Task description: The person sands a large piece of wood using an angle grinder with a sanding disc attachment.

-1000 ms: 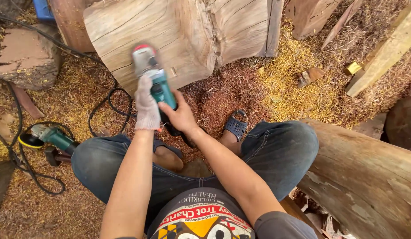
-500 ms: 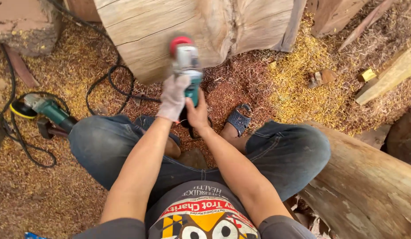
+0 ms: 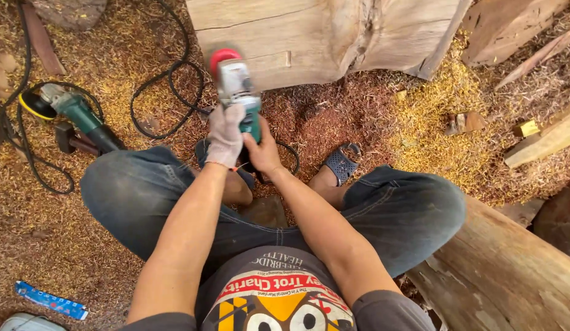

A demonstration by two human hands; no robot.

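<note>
Two hands clamp one green angle grinder point(image 3: 239, 92): the gloved left hand point(image 3: 225, 136) wraps its body, the bare right hand point(image 3: 262, 152) closes around the rear grip. Its red-guarded head sits against the lower edge of the pale carved log point(image 3: 334, 37), above reddish sawdust. A second grinder point(image 3: 67, 110) with a yellow disc lies near the left knee among black cable. A flat blue packet point(image 3: 50, 300) lies at the lower left of the shavings-covered floor.
</note>
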